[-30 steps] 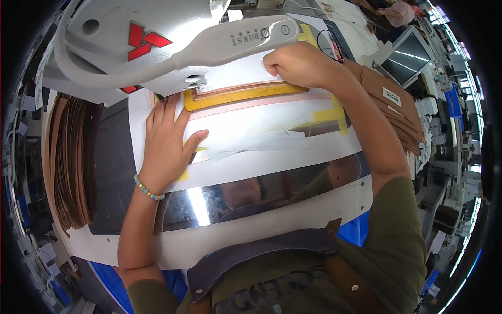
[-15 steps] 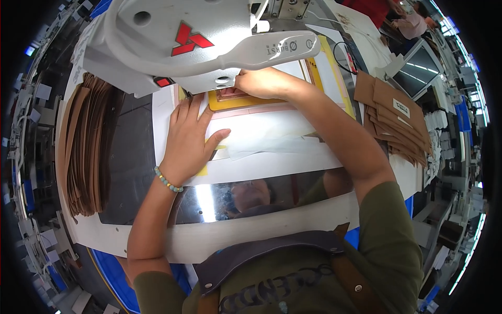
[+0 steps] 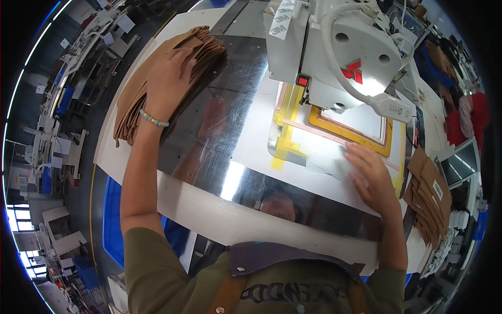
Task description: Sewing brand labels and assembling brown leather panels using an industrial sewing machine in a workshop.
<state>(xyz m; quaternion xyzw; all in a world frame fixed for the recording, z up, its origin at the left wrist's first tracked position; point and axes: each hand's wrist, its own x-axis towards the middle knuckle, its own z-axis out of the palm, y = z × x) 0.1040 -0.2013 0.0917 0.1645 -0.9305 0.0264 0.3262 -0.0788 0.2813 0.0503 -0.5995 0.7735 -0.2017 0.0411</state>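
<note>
My left hand [image 3: 168,81] rests on a thick pile of folded brown fabric pieces [image 3: 137,99] at the left of the table, its fingers apart and slightly bent over the top. Whether they grip a piece cannot be made out. My right hand [image 3: 370,175] hovers at or just over the white sheet [image 3: 327,183], its fingers spread and holding nothing. Beyond its fingertips lies a yellow-edged rectangular template frame [image 3: 384,149], partly beneath the white sewing machine head [image 3: 361,39]. Yellow tape [image 3: 285,149] runs along the left of the template.
A polished metal plate [image 3: 209,152] covers the table's middle, reflecting my arm. To the right lie stacked brown fabric pieces [image 3: 429,193] with a white label, near a screen [image 3: 463,162]. Below the left table edge sits a blue bin [image 3: 112,225].
My left hand has left the template area and moved left onto the brown pile. My right hand has drawn back from under the machine head toward me. The view has turned left.
</note>
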